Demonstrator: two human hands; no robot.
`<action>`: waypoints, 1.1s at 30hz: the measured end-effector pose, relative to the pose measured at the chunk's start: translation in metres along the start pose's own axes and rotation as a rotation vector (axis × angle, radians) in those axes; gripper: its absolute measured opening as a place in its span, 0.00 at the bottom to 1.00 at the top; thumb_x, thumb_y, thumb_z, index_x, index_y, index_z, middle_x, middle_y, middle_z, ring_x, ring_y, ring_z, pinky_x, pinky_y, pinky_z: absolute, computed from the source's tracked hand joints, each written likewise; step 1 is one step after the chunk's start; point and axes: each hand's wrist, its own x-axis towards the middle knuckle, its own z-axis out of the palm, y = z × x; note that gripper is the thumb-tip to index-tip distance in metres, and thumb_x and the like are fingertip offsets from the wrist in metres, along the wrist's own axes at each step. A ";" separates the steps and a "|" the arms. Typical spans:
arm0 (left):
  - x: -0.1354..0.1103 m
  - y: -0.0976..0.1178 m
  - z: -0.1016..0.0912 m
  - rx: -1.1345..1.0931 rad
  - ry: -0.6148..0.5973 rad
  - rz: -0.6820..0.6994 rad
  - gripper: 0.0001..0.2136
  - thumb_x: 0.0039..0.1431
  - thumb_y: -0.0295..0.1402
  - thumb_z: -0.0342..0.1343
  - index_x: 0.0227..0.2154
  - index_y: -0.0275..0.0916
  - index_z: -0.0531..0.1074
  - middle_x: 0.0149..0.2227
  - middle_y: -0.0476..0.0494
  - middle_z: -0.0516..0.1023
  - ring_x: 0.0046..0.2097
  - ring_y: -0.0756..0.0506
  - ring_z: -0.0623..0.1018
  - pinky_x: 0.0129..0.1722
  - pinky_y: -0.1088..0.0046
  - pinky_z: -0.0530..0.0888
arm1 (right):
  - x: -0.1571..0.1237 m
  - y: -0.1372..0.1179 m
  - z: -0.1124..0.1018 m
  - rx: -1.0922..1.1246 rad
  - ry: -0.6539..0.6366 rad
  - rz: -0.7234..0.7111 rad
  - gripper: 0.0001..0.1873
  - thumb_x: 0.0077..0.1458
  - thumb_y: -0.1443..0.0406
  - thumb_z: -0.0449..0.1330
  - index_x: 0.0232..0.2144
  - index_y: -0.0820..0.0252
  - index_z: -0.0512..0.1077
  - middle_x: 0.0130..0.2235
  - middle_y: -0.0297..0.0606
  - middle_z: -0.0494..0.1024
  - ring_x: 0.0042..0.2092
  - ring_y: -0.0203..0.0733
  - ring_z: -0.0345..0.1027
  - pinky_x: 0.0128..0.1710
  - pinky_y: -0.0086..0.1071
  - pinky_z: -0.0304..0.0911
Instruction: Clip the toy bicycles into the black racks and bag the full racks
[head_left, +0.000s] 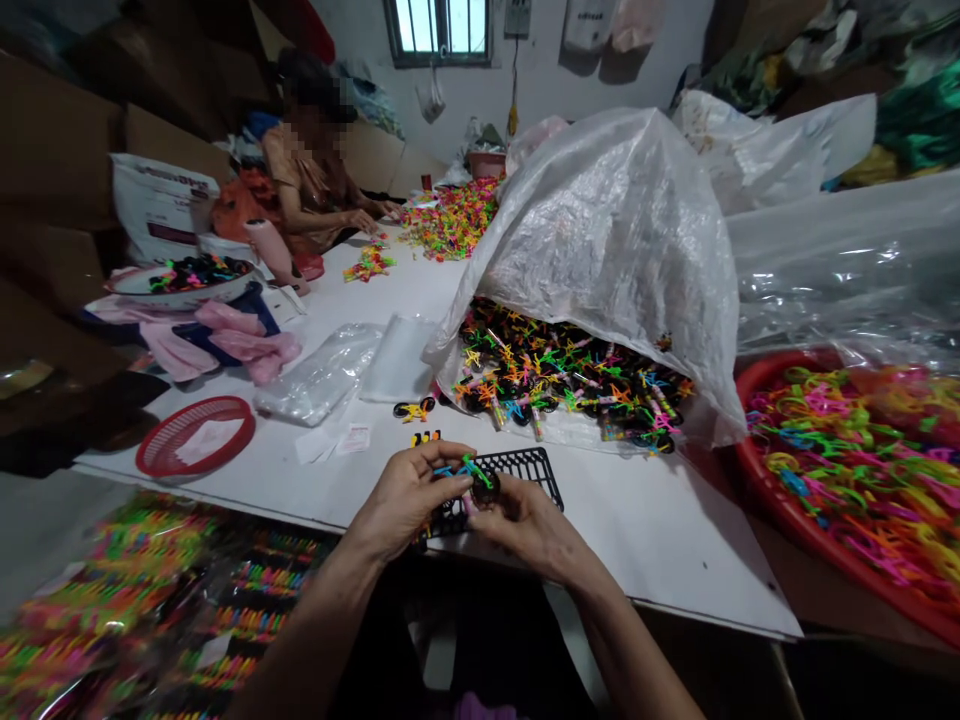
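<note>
My left hand (409, 495) and my right hand (525, 525) meet at the near edge of the white table (660, 540). Together they pinch a small plastic toy bicycle (472, 475) with a green and blue frame and black wheels. Both hands have their fingers closed round it. Just behind them lies a black plastic grid tray (529, 470). A little farther back, a heap of small coloured toy bicycles (562, 380) spills from a big clear plastic bag (622, 250).
A red basin of bright plastic parts (862, 470) stands right. A red mesh lid (195, 435), clear small bags (330, 370) and pink cloth (240, 345) lie left. Another person (315, 170) sits at the far end beside a coloured pile (450, 220). Packed toys (112, 600) fill the lower left.
</note>
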 end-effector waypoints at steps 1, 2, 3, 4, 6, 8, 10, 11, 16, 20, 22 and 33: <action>0.000 -0.001 0.002 0.008 0.011 0.011 0.17 0.41 0.35 0.64 0.36 0.35 0.72 0.32 0.45 0.76 0.34 0.49 0.75 0.34 0.74 0.72 | 0.001 0.000 -0.001 0.023 0.056 -0.012 0.17 0.49 0.54 0.59 0.36 0.60 0.68 0.27 0.29 0.66 0.26 0.31 0.56 0.25 0.24 0.52; 0.000 -0.001 0.003 0.026 0.019 0.025 0.18 0.41 0.34 0.64 0.36 0.35 0.72 0.32 0.45 0.76 0.34 0.49 0.75 0.34 0.74 0.72 | 0.002 0.000 -0.003 0.057 0.104 -0.023 0.18 0.50 0.53 0.58 0.38 0.59 0.68 0.29 0.31 0.68 0.27 0.31 0.58 0.25 0.25 0.54; 0.000 -0.001 0.005 0.050 0.025 0.040 0.18 0.40 0.34 0.64 0.37 0.35 0.72 0.31 0.46 0.75 0.33 0.49 0.75 0.34 0.74 0.72 | 0.004 0.000 -0.004 0.098 0.131 -0.029 0.19 0.51 0.52 0.57 0.39 0.59 0.68 0.30 0.32 0.69 0.27 0.32 0.59 0.25 0.25 0.56; 0.000 -0.002 0.007 0.074 0.034 0.060 0.18 0.41 0.34 0.63 0.37 0.35 0.72 0.30 0.47 0.74 0.33 0.50 0.75 0.34 0.74 0.71 | 0.006 0.000 -0.004 0.138 0.144 -0.032 0.19 0.51 0.51 0.56 0.39 0.59 0.68 0.30 0.32 0.69 0.27 0.32 0.60 0.25 0.25 0.57; 0.000 -0.002 0.011 0.108 0.063 0.108 0.18 0.42 0.33 0.62 0.39 0.35 0.71 0.29 0.49 0.74 0.32 0.50 0.74 0.35 0.75 0.71 | 0.008 -0.001 -0.003 0.175 0.168 -0.033 0.19 0.51 0.51 0.55 0.34 0.60 0.69 0.26 0.31 0.67 0.25 0.32 0.59 0.23 0.25 0.57; -0.002 -0.002 0.015 0.118 0.102 0.138 0.19 0.43 0.33 0.61 0.40 0.35 0.70 0.29 0.49 0.73 0.32 0.51 0.74 0.35 0.76 0.70 | 0.008 -0.002 0.002 0.121 0.256 -0.069 0.16 0.50 0.52 0.57 0.30 0.60 0.68 0.23 0.30 0.66 0.24 0.32 0.57 0.23 0.26 0.56; -0.005 -0.003 0.018 0.107 0.138 0.133 0.20 0.42 0.32 0.61 0.41 0.34 0.70 0.29 0.49 0.73 0.33 0.51 0.73 0.35 0.76 0.70 | 0.005 -0.004 0.007 -0.039 0.397 -0.172 0.13 0.49 0.56 0.59 0.29 0.60 0.68 0.25 0.31 0.67 0.26 0.33 0.58 0.26 0.27 0.57; -0.006 -0.004 0.019 0.097 0.151 0.119 0.20 0.41 0.32 0.61 0.41 0.34 0.70 0.29 0.49 0.73 0.33 0.51 0.73 0.35 0.76 0.69 | 0.003 -0.004 0.009 -0.135 0.450 -0.232 0.11 0.50 0.57 0.59 0.28 0.59 0.69 0.27 0.33 0.69 0.28 0.34 0.60 0.29 0.28 0.58; -0.009 -0.003 0.021 0.059 0.203 0.105 0.22 0.41 0.35 0.61 0.42 0.35 0.68 0.30 0.49 0.73 0.33 0.50 0.73 0.34 0.76 0.69 | -0.002 0.000 0.005 -0.084 0.508 -0.214 0.13 0.49 0.56 0.59 0.34 0.58 0.69 0.31 0.36 0.71 0.31 0.36 0.63 0.31 0.29 0.59; -0.010 0.000 0.016 0.096 0.159 0.100 0.23 0.43 0.34 0.62 0.44 0.36 0.68 0.31 0.49 0.72 0.32 0.51 0.73 0.32 0.77 0.68 | -0.007 0.005 -0.003 0.071 0.154 -0.021 0.16 0.48 0.55 0.59 0.35 0.60 0.69 0.28 0.32 0.68 0.28 0.32 0.58 0.26 0.26 0.54; -0.012 -0.001 0.013 0.110 0.087 0.086 0.21 0.44 0.33 0.61 0.44 0.37 0.68 0.31 0.49 0.72 0.31 0.51 0.72 0.32 0.78 0.68 | -0.009 0.005 -0.001 0.055 -0.066 0.008 0.14 0.48 0.56 0.60 0.28 0.62 0.69 0.24 0.29 0.65 0.26 0.31 0.54 0.25 0.25 0.49; -0.015 0.004 0.001 -0.093 -0.174 0.179 0.30 0.45 0.28 0.62 0.53 0.39 0.62 0.30 0.50 0.70 0.31 0.53 0.70 0.31 0.79 0.67 | -0.005 -0.002 0.015 0.154 -0.287 -0.022 0.14 0.47 0.57 0.61 0.26 0.61 0.64 0.23 0.28 0.64 0.25 0.30 0.57 0.26 0.25 0.53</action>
